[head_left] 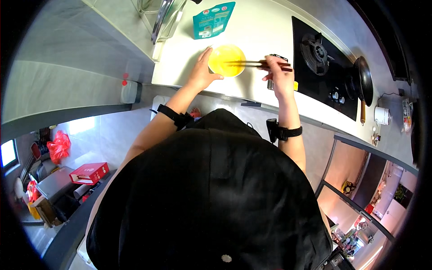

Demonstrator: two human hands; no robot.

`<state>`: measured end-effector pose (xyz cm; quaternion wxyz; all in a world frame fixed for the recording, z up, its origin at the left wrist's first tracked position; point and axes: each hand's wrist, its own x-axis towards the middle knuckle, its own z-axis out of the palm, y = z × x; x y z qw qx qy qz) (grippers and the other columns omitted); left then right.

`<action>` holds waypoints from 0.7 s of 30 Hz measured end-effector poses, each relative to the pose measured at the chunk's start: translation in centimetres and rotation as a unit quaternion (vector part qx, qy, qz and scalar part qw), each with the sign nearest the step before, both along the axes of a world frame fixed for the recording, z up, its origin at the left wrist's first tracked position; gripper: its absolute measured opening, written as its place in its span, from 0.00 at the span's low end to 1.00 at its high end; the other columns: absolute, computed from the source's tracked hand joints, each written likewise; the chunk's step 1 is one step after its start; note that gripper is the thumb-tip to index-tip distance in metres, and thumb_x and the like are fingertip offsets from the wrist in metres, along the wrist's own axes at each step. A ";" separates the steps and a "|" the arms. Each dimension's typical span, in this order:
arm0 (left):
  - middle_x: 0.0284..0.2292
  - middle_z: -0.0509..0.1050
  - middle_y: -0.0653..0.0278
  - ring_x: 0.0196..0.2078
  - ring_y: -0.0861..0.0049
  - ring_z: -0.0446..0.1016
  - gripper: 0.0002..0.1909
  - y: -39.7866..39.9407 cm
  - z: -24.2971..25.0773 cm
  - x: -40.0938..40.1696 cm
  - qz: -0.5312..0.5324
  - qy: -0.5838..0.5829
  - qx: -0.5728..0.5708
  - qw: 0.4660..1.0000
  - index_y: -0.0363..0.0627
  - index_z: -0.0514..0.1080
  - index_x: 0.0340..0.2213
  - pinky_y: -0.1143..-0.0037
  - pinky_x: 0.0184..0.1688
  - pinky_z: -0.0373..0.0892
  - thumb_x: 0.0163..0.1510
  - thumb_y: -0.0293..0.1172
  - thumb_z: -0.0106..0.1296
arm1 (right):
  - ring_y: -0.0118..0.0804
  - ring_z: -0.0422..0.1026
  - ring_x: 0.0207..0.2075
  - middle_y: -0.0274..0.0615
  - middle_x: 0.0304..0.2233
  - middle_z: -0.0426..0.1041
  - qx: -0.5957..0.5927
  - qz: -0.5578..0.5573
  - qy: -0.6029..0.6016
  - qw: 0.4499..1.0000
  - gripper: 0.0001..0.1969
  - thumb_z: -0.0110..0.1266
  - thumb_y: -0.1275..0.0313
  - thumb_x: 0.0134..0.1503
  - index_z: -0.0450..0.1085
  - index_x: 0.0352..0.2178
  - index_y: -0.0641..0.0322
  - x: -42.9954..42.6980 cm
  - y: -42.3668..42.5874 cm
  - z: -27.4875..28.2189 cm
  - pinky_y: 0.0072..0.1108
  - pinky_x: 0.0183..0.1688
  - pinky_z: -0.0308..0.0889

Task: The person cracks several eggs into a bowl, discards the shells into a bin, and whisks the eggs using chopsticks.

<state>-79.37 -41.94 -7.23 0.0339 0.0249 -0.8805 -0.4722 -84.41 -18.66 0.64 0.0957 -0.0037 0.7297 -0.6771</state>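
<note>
On the pale countertop point(256, 37) stands a white bowl point(216, 71) holding yellow liquid that looks like beaten egg point(224, 57). My left hand point(203, 72) is curved around the bowl's near left side, fingers and thumb against its wall. A pair of dark chopsticks point(261, 63) is gripped in my right hand point(279, 72), to the right of the bowl. Their tips reach into the yellow liquid and look blurred. Beneath my right hand lies a dark-edged object point(270, 84), mostly hidden, so its kind is unclear.
Behind the bowl stands a teal pouch point(213, 21) bearing writing. A dish rack point(167, 22) is at the back left. To the right, a black gas hob point(312, 72) carries a dark wok point(364, 81) with a wooden handle. A white canister point(381, 115) sits beyond it.
</note>
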 end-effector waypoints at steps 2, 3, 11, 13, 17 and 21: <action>0.57 0.53 0.52 0.60 0.62 0.51 0.53 0.0 -0.1 -0.1 -0.003 0.021 0.002 1.000 0.36 0.50 0.55 0.71 0.60 0.52 0.28 0.29 0.67 | 0.31 0.75 0.30 0.43 0.27 0.74 0.050 -0.040 0.018 0.998 0.10 0.51 0.69 0.55 0.71 0.32 0.69 -0.3 0.2 -0.7 0.17 0.21 0.70; 0.57 0.53 0.52 0.60 0.62 0.51 0.53 -0.1 -0.1 -0.1 -0.002 0.022 0.001 1.000 0.36 0.50 0.55 0.71 0.60 0.52 0.28 0.29 0.67 | 0.31 0.75 0.30 0.44 0.27 0.74 0.023 0.017 -0.036 0.999 0.10 0.51 0.69 0.55 0.71 0.31 0.69 -0.2 0.2 -0.5 0.18 0.21 0.70; 0.57 0.52 0.53 0.60 0.62 0.51 0.53 -0.1 -0.2 0.0 -0.004 0.005 0.008 1.000 0.37 0.50 0.55 0.71 0.60 0.52 0.28 0.29 0.67 | 0.33 0.75 0.30 0.44 0.27 0.74 0.057 0.072 -0.017 0.996 0.10 0.52 0.69 0.54 0.71 0.31 0.69 0.1 -0.2 0.5 0.17 0.19 0.69; 0.57 0.52 0.53 0.60 0.62 0.51 0.53 -0.2 -0.6 -0.1 -0.002 0.014 0.006 1.000 0.37 0.50 0.55 0.71 0.60 0.53 0.28 0.29 0.67 | 0.32 0.75 0.29 0.44 0.27 0.74 -0.023 -0.026 0.012 0.999 0.10 0.53 0.69 0.54 0.71 0.31 0.68 -0.1 -0.3 0.3 0.17 0.18 0.68; 0.57 0.52 0.53 0.59 0.62 0.52 0.53 -0.1 -0.2 0.0 -0.002 0.009 0.014 1.000 0.37 0.50 0.55 0.71 0.60 0.53 0.28 0.29 0.67 | 0.32 0.75 0.29 0.44 0.28 0.75 0.086 0.065 -0.024 0.994 0.10 0.52 0.69 0.54 0.71 0.31 0.68 -0.2 -0.3 0.7 0.17 0.18 0.68; 0.57 0.52 0.53 0.59 0.62 0.52 0.52 -0.1 -0.3 0.0 0.000 0.016 0.006 1.000 0.37 0.50 0.55 0.71 0.60 0.53 0.28 0.29 0.67 | 0.28 0.74 0.27 0.41 0.26 0.75 0.101 -0.018 0.023 0.994 0.11 0.52 0.68 0.54 0.72 0.31 0.68 -0.8 -0.4 0.3 0.16 0.19 0.68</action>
